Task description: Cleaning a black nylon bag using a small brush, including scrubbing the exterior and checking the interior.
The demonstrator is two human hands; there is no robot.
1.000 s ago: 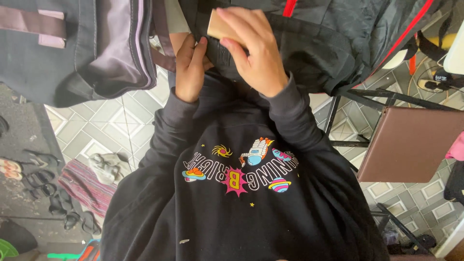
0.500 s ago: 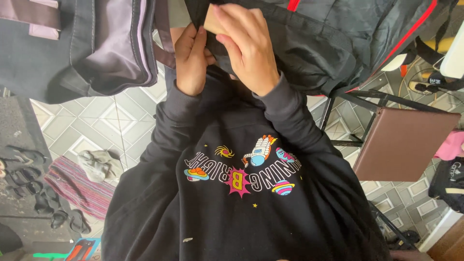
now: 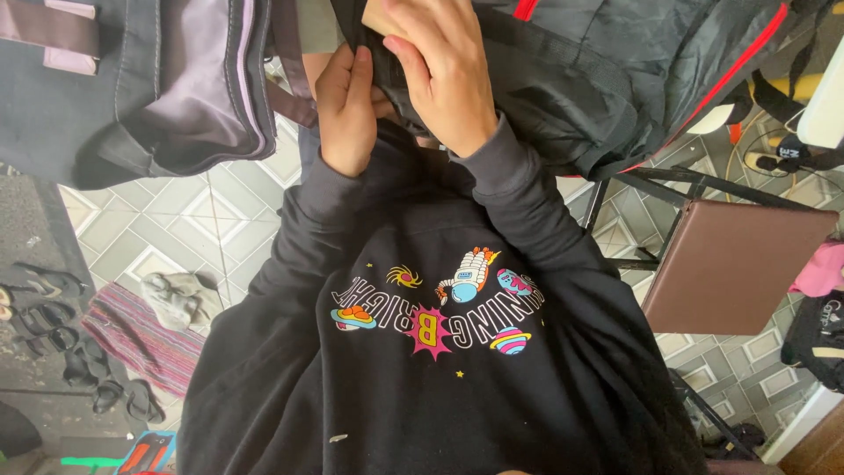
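Right hand (image 3: 444, 75) clamps a small tan flat block (image 3: 380, 18) at the mouth of the black red-trimmed fabric bag (image 3: 598, 79); left hand (image 3: 347, 110) pinches the bag's edge just beside it. If that pinch slackens, the opening may close and the block snag or drop.

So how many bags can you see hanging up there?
2. A grey and lilac bag hangs at upper left. A black bag with red trim hangs at upper right, where both hands work. More may hang above, out of view.
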